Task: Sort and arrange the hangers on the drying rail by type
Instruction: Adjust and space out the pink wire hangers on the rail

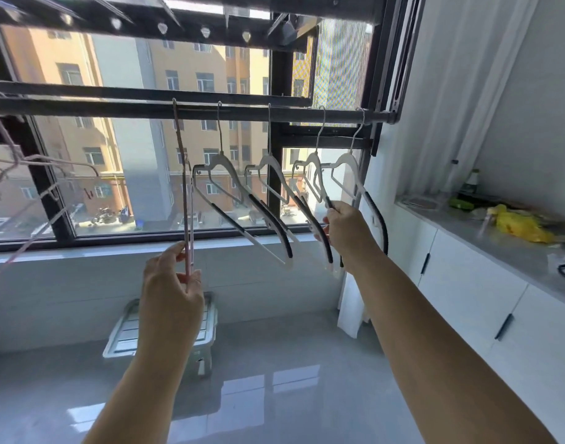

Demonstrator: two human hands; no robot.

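— Pink wire: is that what the left hand [172,283] has?
— Yes. Thumb and fingertips are pinched together on the bottom of one pink hanger [186,219]. It hangs edge-on to us, its hook over the drying rail [114,108] near the rail's middle.
— And the right hand [348,229]?
— Its fingers are curled round the black-padded arm of a white hanger [313,161], third of four counted from the left. That hook is on the rail too, toward the right end.
— The other white hangers [223,163]?
— Two hang left of the held one and one right of it, the last just beside the rail's right end. All four are spaced apart, tilted alike, with black padding on their arms.
— What is at the rail's left end?
— More pink wire hangers [34,174], bunched and blurred; I cannot count them.
— And lower down?
— A white slatted crate [165,328] stands on the glossy grey floor [274,395], below the left hand. A white cabinet [466,283] runs along the right wall, with a yellow bag [518,224] on its grey top.
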